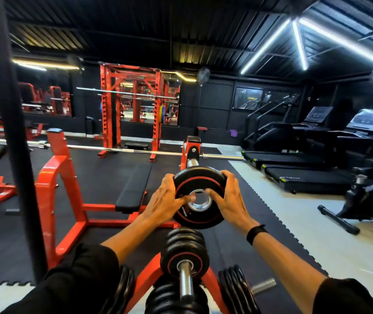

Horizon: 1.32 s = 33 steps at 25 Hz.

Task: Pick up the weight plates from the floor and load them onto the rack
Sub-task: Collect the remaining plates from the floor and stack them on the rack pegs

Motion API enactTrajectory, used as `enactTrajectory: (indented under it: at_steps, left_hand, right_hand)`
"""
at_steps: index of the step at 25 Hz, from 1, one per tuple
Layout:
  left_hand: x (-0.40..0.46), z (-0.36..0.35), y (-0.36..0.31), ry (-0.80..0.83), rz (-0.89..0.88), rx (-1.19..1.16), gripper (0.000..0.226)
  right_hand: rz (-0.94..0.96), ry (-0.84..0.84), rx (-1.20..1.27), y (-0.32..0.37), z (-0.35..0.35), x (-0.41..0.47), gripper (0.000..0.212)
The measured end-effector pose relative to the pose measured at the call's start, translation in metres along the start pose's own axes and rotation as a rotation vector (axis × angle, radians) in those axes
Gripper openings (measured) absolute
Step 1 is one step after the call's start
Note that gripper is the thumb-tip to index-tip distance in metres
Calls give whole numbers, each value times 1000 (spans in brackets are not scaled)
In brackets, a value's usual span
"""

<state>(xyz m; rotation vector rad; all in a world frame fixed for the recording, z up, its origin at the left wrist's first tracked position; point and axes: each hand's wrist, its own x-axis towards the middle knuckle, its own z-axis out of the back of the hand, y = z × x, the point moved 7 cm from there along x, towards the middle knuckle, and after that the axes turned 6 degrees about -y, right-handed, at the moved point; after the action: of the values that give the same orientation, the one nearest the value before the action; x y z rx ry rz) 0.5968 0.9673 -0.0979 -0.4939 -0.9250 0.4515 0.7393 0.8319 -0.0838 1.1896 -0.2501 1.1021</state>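
I hold a small black weight plate (200, 181) with a red ring and a chrome centre hole out in front of me at chest height. My left hand (165, 199) grips its left rim with the thumb near the hole. My right hand (227, 198) grips the right rim, also with the thumb at the hole. Just below stands the red plate rack (146, 282). Its chrome peg (185, 284) carries several small black plates (184, 250). More black plates (237, 288) hang on the rack's right side and others (122, 288) on its left.
A red bench press frame (65, 200) with a black bench (133, 189) and a barbell (117, 150) stands ahead. A black pole (13, 141) rises at the left. Treadmills (305, 177) line the right. A red power rack (133, 105) is at the back.
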Motion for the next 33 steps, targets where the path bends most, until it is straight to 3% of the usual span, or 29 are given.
enactTrajectory:
  at_steps: [4,8,17,24,29,33]
  left_hand:
    - [22,-19,15,-10,-70,-36,61]
    - [30,-15,13,-139,-244,-5,66]
    - [44,-11,14,-229,-325,-88,54]
    - [95,-32,48,-231,-277,-146,54]
    - [164,-71,109,-289,-27,35,65]
    - [181,-82,119,-271,-130,34,61]
  right_hand:
    - [4,-106,2,-29,-7,19,45]
    - [32,-139,8,-37,-12,18,41]
    - [84,-299,7,-33,-7,19,47]
    - [159,-374,-71,-48,-31,75,48]
    - [29,-289,-236,-109,-88,157,56]
    - [118,-327,-325,-129,-103,175,59]
